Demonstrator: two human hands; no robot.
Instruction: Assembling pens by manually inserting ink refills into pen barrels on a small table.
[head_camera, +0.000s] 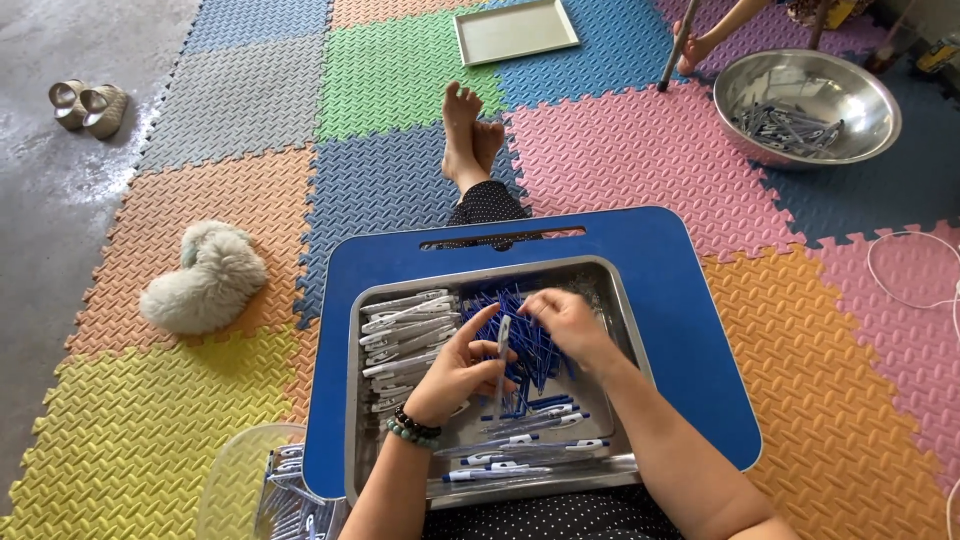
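1. The left hand has its grip closed on a clear pen barrel, held upright over the metal tray.
2. The right hand, at one o'clock from the left, has its fingers closed into the heap of blue refills at the tray's middle (whether it pinches one I cannot tell).
3. Empty barrels are stacked at nine o'clock in the tray; finished pens lie at six.
4. The tray rests on a blue lap surface; a steel bowl sits at two o'clock on the foam floor mats.
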